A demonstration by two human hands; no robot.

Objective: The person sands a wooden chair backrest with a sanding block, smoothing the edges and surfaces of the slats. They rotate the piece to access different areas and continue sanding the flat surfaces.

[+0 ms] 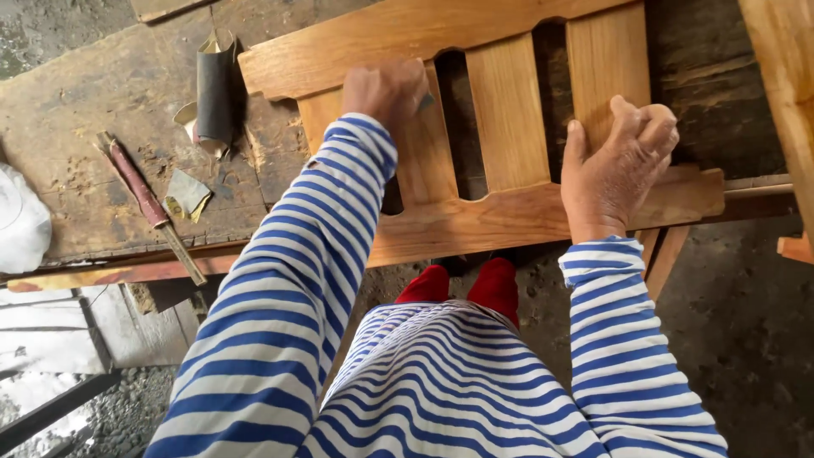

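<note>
A light wooden slatted frame, with two rails and several upright slats, lies on a worn workbench. My left hand presses on the leftmost slat near the top rail, fingers curled over a small grey piece of sandpaper that only just shows. My right hand grips the frame at the lower rail, by the foot of the rightmost slat, with the fingers bent over the wood. Both sleeves are blue and white striped.
A roll of dark sandpaper stands left of the frame. A red-handled tool and a sandpaper scrap lie on the bench. A white bag is at far left. More wooden parts stand right. Red footwear shows below.
</note>
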